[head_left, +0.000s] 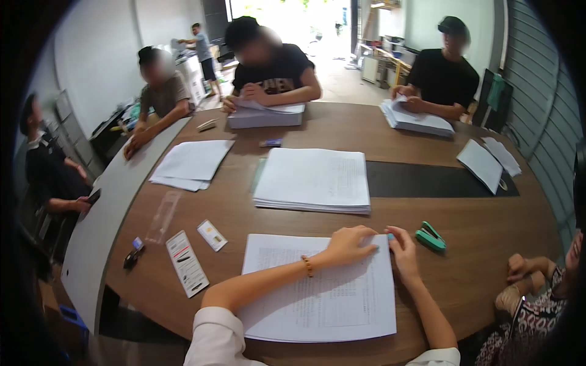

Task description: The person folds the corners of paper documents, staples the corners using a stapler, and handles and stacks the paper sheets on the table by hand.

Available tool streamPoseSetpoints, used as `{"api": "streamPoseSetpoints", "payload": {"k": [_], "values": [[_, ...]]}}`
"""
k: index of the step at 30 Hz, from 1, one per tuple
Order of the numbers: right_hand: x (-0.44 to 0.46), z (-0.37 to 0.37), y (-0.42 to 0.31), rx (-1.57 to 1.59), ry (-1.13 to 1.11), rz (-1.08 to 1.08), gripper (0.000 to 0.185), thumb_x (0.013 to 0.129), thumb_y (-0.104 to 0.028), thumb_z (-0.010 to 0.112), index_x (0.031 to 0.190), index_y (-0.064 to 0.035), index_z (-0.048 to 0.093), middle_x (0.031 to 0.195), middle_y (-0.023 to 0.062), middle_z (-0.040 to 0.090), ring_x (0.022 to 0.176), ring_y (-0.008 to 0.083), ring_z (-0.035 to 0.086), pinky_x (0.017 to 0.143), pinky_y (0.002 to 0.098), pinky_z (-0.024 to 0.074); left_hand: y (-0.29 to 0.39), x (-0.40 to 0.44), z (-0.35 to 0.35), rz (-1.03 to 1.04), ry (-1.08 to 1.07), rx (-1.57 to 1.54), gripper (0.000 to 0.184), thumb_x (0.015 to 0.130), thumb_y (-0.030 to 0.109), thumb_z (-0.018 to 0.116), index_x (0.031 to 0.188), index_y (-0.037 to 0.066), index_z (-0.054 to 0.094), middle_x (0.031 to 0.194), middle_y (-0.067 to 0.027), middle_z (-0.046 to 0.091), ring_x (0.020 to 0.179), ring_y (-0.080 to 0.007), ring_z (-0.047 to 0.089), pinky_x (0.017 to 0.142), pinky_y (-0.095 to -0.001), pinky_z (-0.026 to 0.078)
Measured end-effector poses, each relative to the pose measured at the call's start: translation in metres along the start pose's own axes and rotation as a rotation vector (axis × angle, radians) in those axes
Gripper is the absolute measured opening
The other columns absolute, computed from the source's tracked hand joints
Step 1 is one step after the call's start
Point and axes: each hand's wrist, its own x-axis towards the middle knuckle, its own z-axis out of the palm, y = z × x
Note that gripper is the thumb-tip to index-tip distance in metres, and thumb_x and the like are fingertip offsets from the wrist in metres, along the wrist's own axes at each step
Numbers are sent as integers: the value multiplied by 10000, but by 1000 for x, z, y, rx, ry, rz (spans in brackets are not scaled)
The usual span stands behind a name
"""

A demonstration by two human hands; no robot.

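A stack of printed sheets lies on the brown table in front of me. Across its upper part reaches my left hand, a beaded bracelet on the wrist, its fingers spread over the paper near the top right corner. At that corner my right hand has its thumb and fingers at the paper's edge; whether it pinches a sheet is too small to tell. A green stapler lies just right of my right hand. Beyond my hands sits a thicker stack of printed paper.
Loose sheets lie at the left, with a packaging card, a small card and a plastic sleeve. Folded papers are at the right. Several people sit around the table, two with paper stacks.
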Motion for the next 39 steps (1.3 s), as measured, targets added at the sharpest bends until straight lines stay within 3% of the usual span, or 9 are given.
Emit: {"api": "streamPoseSetpoints", "payload": {"k": [4,5,7,10,15,24,32,35,39], "values": [[-16,-5,4,-48,-122,8,392,845,-37,502,1233,3,463,1137,97,541,1028,158,524,891,269,424,33,-13,-1,-294,-30,-385,333,765,203,631,1041,18,617,981,-157,632,874,-258,608,741,-341,474],[-17,-2,4,-169,-91,-49,385,823,-67,536,1202,-8,502,1079,88,559,950,139,534,822,260,445,10,-9,4,-26,-21,-251,336,770,213,635,1041,15,618,969,-156,638,884,-232,608,735,-329,475],[-10,10,17,-179,0,-103,358,776,-143,611,1109,-16,576,962,79,593,820,129,536,713,266,454,1,-7,3,-38,-32,-238,316,784,165,632,1046,-11,610,952,-133,646,886,-193,598,767,-308,459],[14,9,2,-171,-33,-139,307,760,-156,615,1022,5,599,924,131,628,856,182,587,755,300,461,0,12,-8,73,-53,-245,286,803,75,595,1056,-57,579,981,-123,619,947,-169,552,838,-281,414],[5,27,16,-97,36,-77,321,738,-157,662,994,25,593,910,154,633,851,213,604,768,312,463,-3,2,-10,-2,-158,-292,305,811,64,584,1085,-63,545,1024,-126,585,964,-183,531,890,-285,381],[4,37,23,-84,72,-89,292,742,-131,644,984,17,572,901,147,619,874,230,591,791,317,450,-6,-2,-13,-52,-75,-267,258,777,4,564,1022,-71,543,969,-106,577,942,-171,528,880,-279,382],[-10,32,12,-22,15,-136,300,785,-94,596,1068,-2,555,963,89,601,857,134,548,758,279,456,6,-13,-12,8,37,-226,256,764,51,601,999,-52,580,890,-124,629,839,-161,577,777,-294,450],[-10,21,11,-62,-56,-92,307,795,-20,570,1101,4,546,1009,70,596,924,132,559,813,269,459,7,-14,-10,0,27,-176,360,751,179,654,1036,-31,589,974,-190,627,878,-285,618,779,-347,474],[-10,24,-4,23,-33,-5,235,816,-46,589,1043,9,566,945,68,612,866,114,569,763,244,459,-1,-9,-11,63,64,-127,389,712,261,689,1006,20,605,964,-153,633,868,-312,611,766,-377,475]]}}
